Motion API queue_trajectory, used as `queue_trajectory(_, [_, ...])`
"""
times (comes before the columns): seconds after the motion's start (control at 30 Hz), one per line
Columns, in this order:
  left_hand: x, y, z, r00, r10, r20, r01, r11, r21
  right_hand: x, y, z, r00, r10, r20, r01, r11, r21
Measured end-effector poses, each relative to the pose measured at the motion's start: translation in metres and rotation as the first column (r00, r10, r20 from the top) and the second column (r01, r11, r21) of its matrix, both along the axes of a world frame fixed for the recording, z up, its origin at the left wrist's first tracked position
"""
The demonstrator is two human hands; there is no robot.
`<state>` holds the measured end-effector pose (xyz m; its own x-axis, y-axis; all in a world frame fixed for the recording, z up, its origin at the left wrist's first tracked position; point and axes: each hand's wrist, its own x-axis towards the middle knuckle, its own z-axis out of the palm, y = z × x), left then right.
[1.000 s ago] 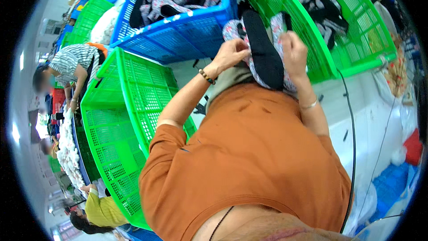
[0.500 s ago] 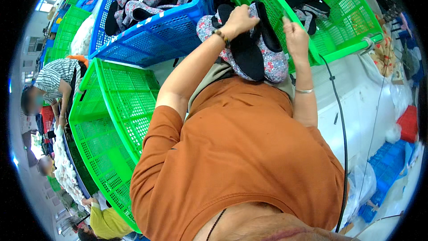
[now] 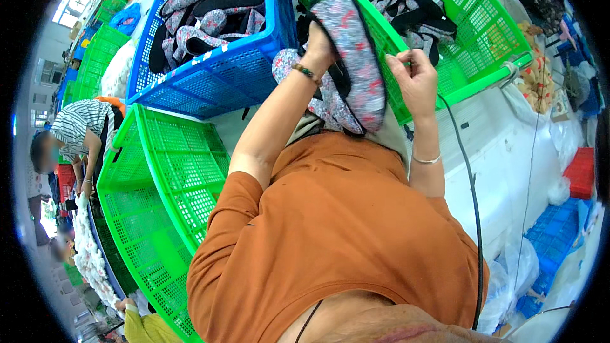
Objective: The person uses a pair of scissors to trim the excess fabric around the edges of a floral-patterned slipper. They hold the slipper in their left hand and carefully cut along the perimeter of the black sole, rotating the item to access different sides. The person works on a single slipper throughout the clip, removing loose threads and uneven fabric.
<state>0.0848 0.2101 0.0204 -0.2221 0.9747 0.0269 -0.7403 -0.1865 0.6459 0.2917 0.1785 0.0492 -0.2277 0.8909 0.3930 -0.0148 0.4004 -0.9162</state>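
My left hand [image 3: 319, 44] is closed on a slipper [image 3: 356, 51] with a grey-and-red floral outside and black edging. The slipper is tilted up, its patterned side showing, and it hides most of the fingers. Beneath it, on my lap, lies another floral slipper [image 3: 284, 63], partly covered by my wrist. To the right of the held slipper, apart from it, my right hand [image 3: 416, 79] is raised beside the green crate wall. Its thumb and fingers are pinched together; anything between them is too small to make out.
A blue crate [image 3: 210, 82] heaped with floral slippers stands ahead left. Ahead right, a green crate [image 3: 486, 82] holds more slippers. Nested green crates [image 3: 184, 159] stand at my left. A black cable [image 3: 473, 203] hangs along my right side. Co-workers are at far left.
The held slipper has been turned up, so its floral side shows where black soles showed before. My right hand has dropped slightly and its fingers have pinched together.
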Motion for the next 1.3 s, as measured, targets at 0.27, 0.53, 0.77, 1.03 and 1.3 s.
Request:
queue_trajectory(0.27, [-0.034, -0.087, 0.103, 0.889, -0.447, -0.103, 0.457, 0.882, 0.117, -0.006, -0.021, 0.021, 0.958, 0.104, -0.265, -0.134, 0.986, -0.096])
queue_trajectory(0.53, [-0.049, -0.173, 0.069, 0.660, -0.424, -0.620, 0.237, 0.901, -0.364, -0.052, -0.061, 0.027, 0.629, 0.770, -0.102, -0.776, 0.615, -0.138])
queue_trajectory(0.77, [-0.060, -0.199, 0.025, 0.746, -0.436, -0.504, 0.281, 0.892, -0.354, -0.079, -0.088, 0.004, 0.616, 0.772, 0.156, -0.787, 0.609, 0.100])
queue_trajectory(1.03, [-0.082, -0.225, 0.021, 0.479, -0.133, -0.868, -0.179, 0.953, -0.245, -0.084, -0.097, 0.000, 0.729, 0.628, 0.271, -0.661, 0.750, 0.040])
queue_trajectory(1.3, [-0.071, -0.259, 0.041, 0.722, -0.082, -0.687, -0.009, 0.992, -0.127, -0.097, -0.113, 0.001, 0.712, 0.657, 0.246, -0.695, 0.710, 0.114])
